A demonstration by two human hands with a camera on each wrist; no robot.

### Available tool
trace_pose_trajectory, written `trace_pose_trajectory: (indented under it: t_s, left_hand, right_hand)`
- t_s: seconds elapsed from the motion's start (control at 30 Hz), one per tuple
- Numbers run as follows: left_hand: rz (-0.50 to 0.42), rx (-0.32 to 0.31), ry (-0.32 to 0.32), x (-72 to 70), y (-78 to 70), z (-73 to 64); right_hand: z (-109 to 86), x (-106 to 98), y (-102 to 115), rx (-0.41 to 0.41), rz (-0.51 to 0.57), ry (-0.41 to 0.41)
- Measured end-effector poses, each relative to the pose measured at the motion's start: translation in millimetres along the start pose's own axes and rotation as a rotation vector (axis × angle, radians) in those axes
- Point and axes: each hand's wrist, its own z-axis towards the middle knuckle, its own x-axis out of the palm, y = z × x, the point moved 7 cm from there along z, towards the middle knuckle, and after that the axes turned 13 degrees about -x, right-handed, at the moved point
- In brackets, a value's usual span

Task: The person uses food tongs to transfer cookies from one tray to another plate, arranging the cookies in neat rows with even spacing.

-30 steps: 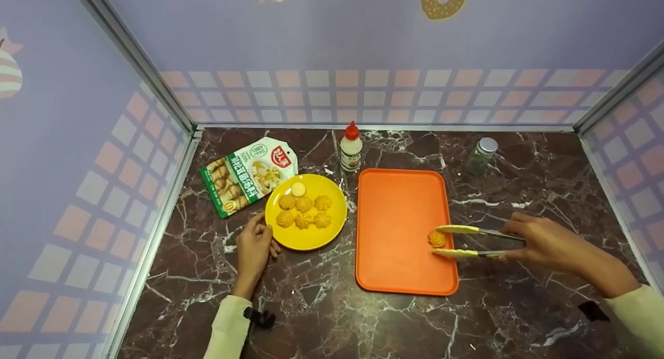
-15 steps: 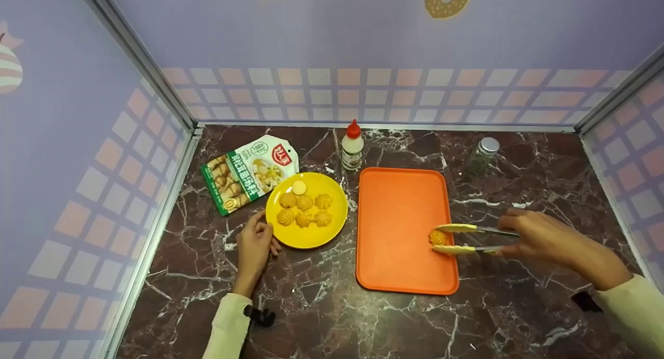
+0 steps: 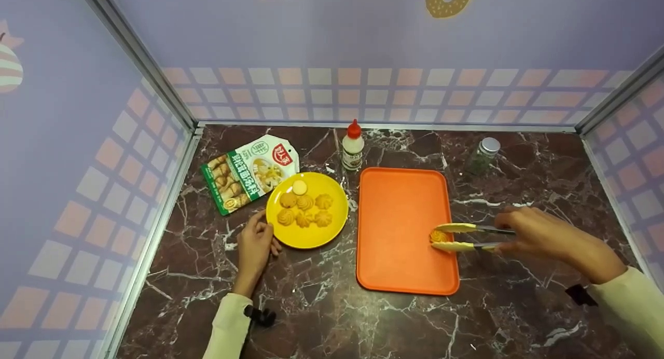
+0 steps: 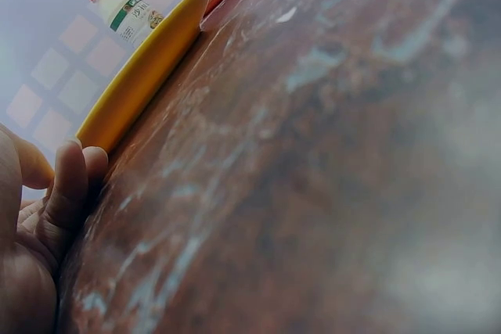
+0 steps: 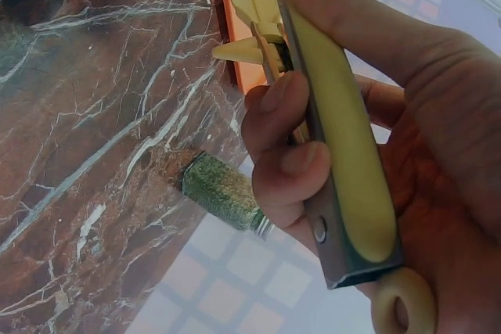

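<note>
My right hand (image 3: 544, 239) grips a pair of yellow-tipped metal tongs (image 5: 340, 131), thumb on one arm and fingers curled round the other. Between the tongs' tips sits a swirled cookie (image 3: 439, 237) on the right side of the orange tray (image 3: 402, 219). The lower tip covers part of the cookie. At the left rim of a yellow plate (image 3: 311, 238), my left hand (image 3: 254, 247) holds the edge, fingertips against the rim in the left wrist view too. Several cookies (image 3: 304, 219) lie on this plate, beside a small pale round piece (image 3: 300, 187).
A green-and-white food packet (image 3: 249, 172) lies behind the plate's left side. A red-capped squeeze bottle (image 3: 353, 149) stands behind the plate and tray. To the right is a glass jar (image 3: 482, 156) with a silver lid. Patterned walls bound the marble table (image 3: 311, 317).
The tongs' tips have drawn closer together round the cookie, and my right hand has moved slightly left and up. My left hand keeps its place at the plate.
</note>
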Motion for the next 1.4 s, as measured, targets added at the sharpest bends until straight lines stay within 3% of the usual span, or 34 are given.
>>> trace_pose_trajectory:
  t_s: [0.23,0.63,0.87,1.0,1.17,1.4]
  left_hand:
    - [0.001,0.018,0.016,-2.0,27.4,14.2]
    - [0.006,0.004,0.009,-4.4,29.1,12.2]
    - [-0.013,0.01,0.013,-3.1,27.8,12.0]
    - [0.005,-0.006,0.008,-1.0,27.2,13.4]
    - [0.017,-0.032,-0.005,-0.6,27.4,15.1]
    - [0.014,0.018,0.008,-0.3,26.9,13.6]
  right_hand:
    - [1.9,-1,1,-0.02,-0.031,0.001]
    - [2.5,-2,8,-0.003,-0.039,0.012]
    - [-5.7,3,-8,-0.061,0.022,-0.102]
    - [-10.6,13,-18,-0.055,0.07,-0.159]
    - [-10.1,19,-21,-0.08,0.049,-0.228]
    - [-8.7,27,-21,-0.098,0.045,-0.278]
